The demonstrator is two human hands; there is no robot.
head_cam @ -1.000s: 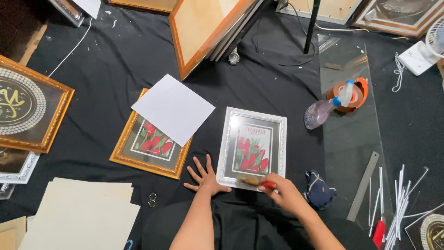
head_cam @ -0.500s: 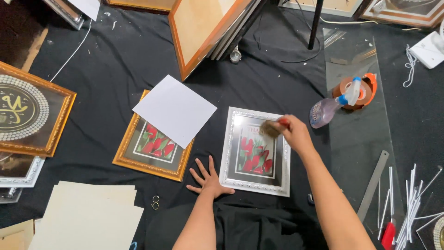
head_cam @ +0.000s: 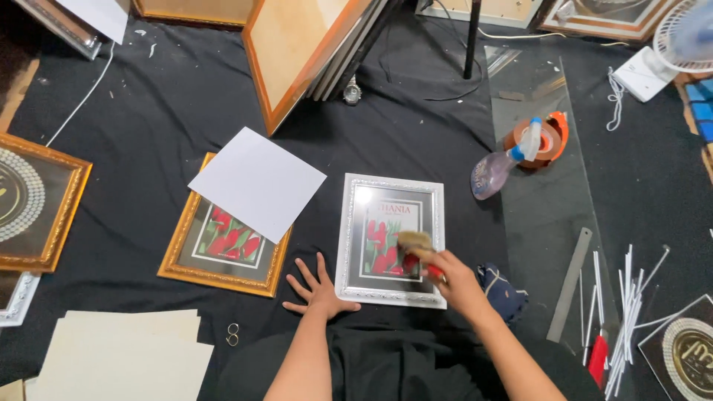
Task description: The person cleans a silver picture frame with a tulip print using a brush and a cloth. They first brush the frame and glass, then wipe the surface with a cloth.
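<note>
Nearest the person, the left hand (head_cam: 318,288) is lying flat with fingers spread on the black cloth (head_cam: 148,148), its fingertips just beside the near left corner of the silver-framed tulip picture (head_cam: 391,239). The right hand (head_cam: 449,278) is clamping a red-handled brush (head_cam: 414,245), its bristles resting on the glass right of centre. The frame's long axis is running near to far, directly ahead of both hands. Farther right, a spray bottle (head_cam: 499,165) is lying against a tape dispenser (head_cam: 548,137).

Paper sheet (head_cam: 258,183) on left frame (head_cam: 223,241); spray bottle (head_cam: 501,163) right of middle frame (head_cam: 391,239)
</note>
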